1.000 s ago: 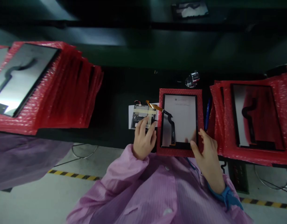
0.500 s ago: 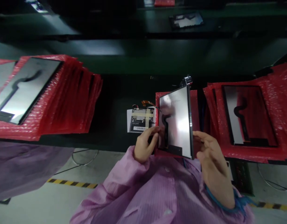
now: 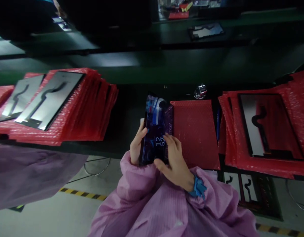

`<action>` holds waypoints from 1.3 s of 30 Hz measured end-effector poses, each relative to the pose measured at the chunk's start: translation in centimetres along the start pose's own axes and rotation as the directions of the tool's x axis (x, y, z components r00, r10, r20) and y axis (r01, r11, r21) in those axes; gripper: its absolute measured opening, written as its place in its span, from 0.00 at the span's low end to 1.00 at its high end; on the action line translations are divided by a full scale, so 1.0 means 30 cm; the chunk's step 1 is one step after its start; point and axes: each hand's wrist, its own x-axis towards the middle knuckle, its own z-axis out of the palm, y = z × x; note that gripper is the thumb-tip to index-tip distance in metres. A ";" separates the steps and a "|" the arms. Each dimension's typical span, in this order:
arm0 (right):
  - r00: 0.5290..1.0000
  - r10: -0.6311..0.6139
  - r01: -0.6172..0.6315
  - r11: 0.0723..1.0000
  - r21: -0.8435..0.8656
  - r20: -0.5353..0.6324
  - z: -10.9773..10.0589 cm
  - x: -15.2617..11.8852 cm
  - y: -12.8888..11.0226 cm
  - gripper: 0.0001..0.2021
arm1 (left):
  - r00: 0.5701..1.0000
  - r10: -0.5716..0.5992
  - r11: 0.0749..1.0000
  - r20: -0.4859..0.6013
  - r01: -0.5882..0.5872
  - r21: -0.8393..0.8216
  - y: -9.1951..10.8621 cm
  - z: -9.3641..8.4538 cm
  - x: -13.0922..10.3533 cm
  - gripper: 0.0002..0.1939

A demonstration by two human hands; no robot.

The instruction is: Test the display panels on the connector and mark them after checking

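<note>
The panel (image 3: 152, 135) is held over the counter (image 3: 127, 102), in front of the torso and just left of the red pouch (image 3: 197, 138). Its long axis runs from the body toward the far side of the counter. The lit face is visible, with the digits 12 and 52 turned sideways.

Left hand (image 3: 136, 148): at the panel's left long edge, nearer to that edge than the other hand. Grip: closed on the edge, thumb at the front; the fingers behind are hidden.

Right hand (image 3: 176, 164): over the near right part of the face. Grip: wide, fingers spread. Contact between fingertips and glass cannot be confirmed.

The pouch lies flat. The metallic object (image 3: 200, 92) is beyond it; the blue pen (image 3: 218, 125) lies between it and the right stack (image 3: 260, 168). The left stack (image 3: 77, 121) is well apart from the panel.

Change from the preceding frame: the panel was tilted over the pouch, grey back and black cable in view, right hand at its right edge. It is now left of the pouch, display side in view. The board, visible then, is hidden.
</note>
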 end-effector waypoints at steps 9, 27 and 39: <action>0.941 0.279 -0.270 0.960 0.070 -0.191 -0.028 -0.006 0.070 0.30 | 0.985 -0.107 0.994 -0.139 0.108 -0.002 0.006 -0.062 0.045 0.10; 0.959 0.056 -0.135 0.952 -0.274 -0.279 -0.204 0.006 0.030 0.37 | 0.999 -0.042 0.968 -0.020 0.036 -0.247 -0.121 0.066 0.161 0.12; 0.971 0.057 -0.181 0.807 -0.562 -0.231 -0.164 0.063 0.017 0.39 | 0.981 -0.087 0.988 0.176 0.108 -0.113 -0.128 -0.001 0.161 0.20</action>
